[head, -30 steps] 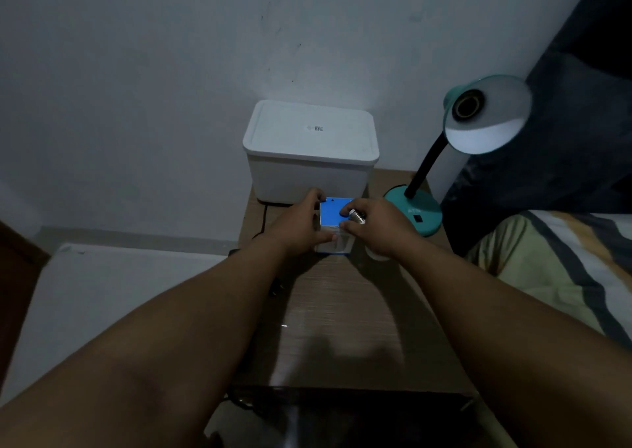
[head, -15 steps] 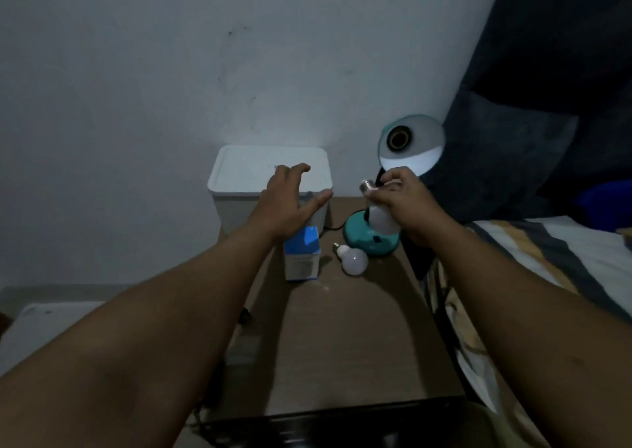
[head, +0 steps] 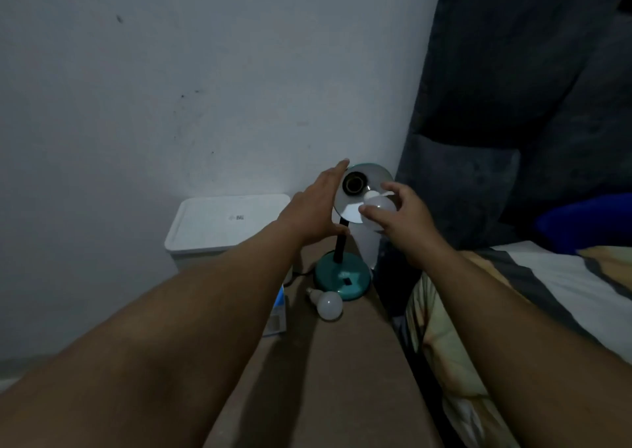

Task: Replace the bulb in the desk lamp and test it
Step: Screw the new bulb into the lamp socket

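Two bulbs: one in the right hand (head: 407,215) grip, pinched, its base toward the lamp socket (head: 354,183) at 10 o'clock. The spare bulb (head: 326,304) lies on the worktop (head: 342,372), base toward 10 o'clock. Left hand (head: 316,208) spread flat beside the shade (head: 376,177)

Left hand (head: 313,213): my arm stretched forward, palm flat, fingers straight and together.
Right hand (head: 403,213): arm extended, my fingers curled, pinching something held.
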